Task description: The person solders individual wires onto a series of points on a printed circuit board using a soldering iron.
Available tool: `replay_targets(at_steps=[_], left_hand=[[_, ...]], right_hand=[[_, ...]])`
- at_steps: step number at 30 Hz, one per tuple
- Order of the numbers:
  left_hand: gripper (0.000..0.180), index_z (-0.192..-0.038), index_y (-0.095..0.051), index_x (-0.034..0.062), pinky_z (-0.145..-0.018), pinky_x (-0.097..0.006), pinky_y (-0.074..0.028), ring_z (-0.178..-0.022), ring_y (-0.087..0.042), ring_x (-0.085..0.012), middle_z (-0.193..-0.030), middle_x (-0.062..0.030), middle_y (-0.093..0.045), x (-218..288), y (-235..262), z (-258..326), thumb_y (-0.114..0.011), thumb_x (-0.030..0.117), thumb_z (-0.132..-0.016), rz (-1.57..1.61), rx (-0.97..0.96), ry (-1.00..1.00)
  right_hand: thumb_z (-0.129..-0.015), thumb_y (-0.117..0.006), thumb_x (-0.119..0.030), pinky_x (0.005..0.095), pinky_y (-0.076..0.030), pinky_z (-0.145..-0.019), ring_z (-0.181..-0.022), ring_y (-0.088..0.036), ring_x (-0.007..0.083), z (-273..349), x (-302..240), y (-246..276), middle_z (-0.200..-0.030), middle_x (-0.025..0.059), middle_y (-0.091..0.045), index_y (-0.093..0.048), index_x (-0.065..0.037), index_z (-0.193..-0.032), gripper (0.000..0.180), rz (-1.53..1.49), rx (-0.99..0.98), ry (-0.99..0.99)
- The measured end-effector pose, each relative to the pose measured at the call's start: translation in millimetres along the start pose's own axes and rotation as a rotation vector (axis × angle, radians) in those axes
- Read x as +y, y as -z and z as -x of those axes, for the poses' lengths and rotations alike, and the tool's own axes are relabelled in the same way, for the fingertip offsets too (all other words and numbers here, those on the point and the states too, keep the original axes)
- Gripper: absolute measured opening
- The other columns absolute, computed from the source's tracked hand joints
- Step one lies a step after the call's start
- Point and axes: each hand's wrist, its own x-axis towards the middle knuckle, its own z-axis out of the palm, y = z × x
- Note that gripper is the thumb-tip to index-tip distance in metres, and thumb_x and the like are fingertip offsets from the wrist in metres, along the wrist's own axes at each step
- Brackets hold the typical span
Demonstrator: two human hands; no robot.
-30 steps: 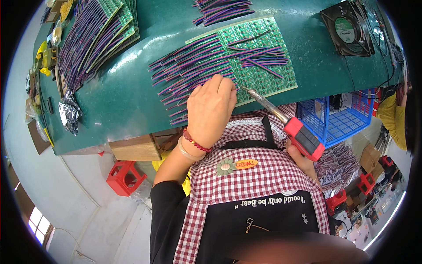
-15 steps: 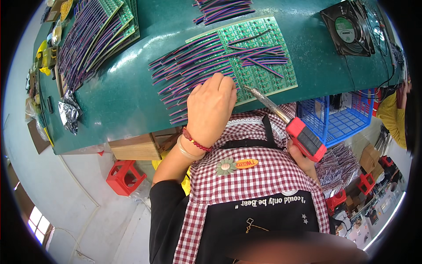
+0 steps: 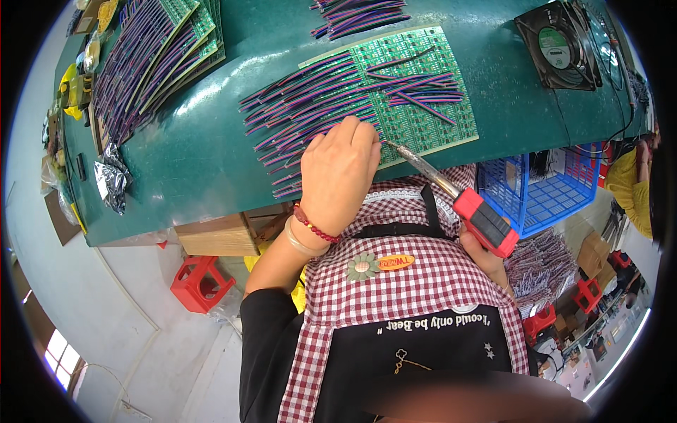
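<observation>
A green circuit board panel (image 3: 423, 134) lies on the table, its left part covered by rows of soldered multicoloured wires (image 3: 303, 106). My left hand (image 3: 340, 163) is closed in a pinch over the panel's near edge, on a wire whose end shows just beside the fingertips; most of that wire is hidden. In my right hand (image 3: 481, 250) is a soldering iron (image 3: 486, 220) with a red and black handle. Its metal tip reaches the board right beside my left fingertips. Several loose wires (image 3: 423, 95) rest on top of the panel.
Wired boards (image 3: 159, 63) are stacked at the far left, and a wire bundle (image 3: 360, 17) lies beyond the panel. A black fan (image 3: 557, 46) stands far right. Crumpled foil (image 3: 111, 180) sits near the left edge. A blue crate (image 3: 539, 187) is below the table, at right.
The soldering iron has shifted slightly left, bringing its tip closer to my left fingertips. My left hand has hardly moved.
</observation>
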Motion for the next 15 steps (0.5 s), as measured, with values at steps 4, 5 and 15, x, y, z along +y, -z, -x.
replay_targets(at_steps=[4, 5, 15], left_hand=[[0.01, -0.08, -0.058, 0.0074, -0.059, -0.039, -0.048, -0.067, -0.06, -0.0285, -0.076, -0.0074, -0.058, -0.1, -0.3, 1.2, -0.068, 0.008, -0.078, 0.001, 0.003, 0.004], [0.01, -0.08, -0.058, 0.0074, -0.059, -0.039, -0.048, -0.067, -0.06, -0.0285, -0.076, -0.0074, -0.058, -0.1, 0.1, 0.8, -0.068, 0.008, -0.078, 0.004, 0.002, 0.003], [0.01, -0.079, -0.058, 0.0077, -0.06, -0.039, -0.048, -0.067, -0.06, -0.0286, -0.077, -0.0071, -0.058, 1.0, 0.3, 1.0, -0.068, 0.009, -0.079, 0.006, 0.0, 0.009]], right_hand=[[-0.071, -0.073, -0.009, 0.0325, -0.047, -0.057, -0.064, -0.062, 0.025, 4.5, 0.3, 2.3, -0.079, 0.0114, -0.063, -0.066, 0.0, -0.089, 0.022, 0.006, -0.001, -0.011], [-0.07, -0.073, -0.008, 0.0329, -0.048, -0.058, -0.065, -0.062, 0.0253, 13.8, 7.9, 2.4, -0.081, 0.0122, -0.064, -0.067, 0.001, -0.09, 0.023, -0.057, 0.006, -0.086], [-0.071, -0.072, -0.007, 0.0333, -0.049, -0.059, -0.067, -0.064, 0.0258, 4.6, 2.5, 0.4, -0.084, 0.0131, -0.065, -0.067, 0.002, -0.093, 0.024, -0.064, -0.021, -0.072]])
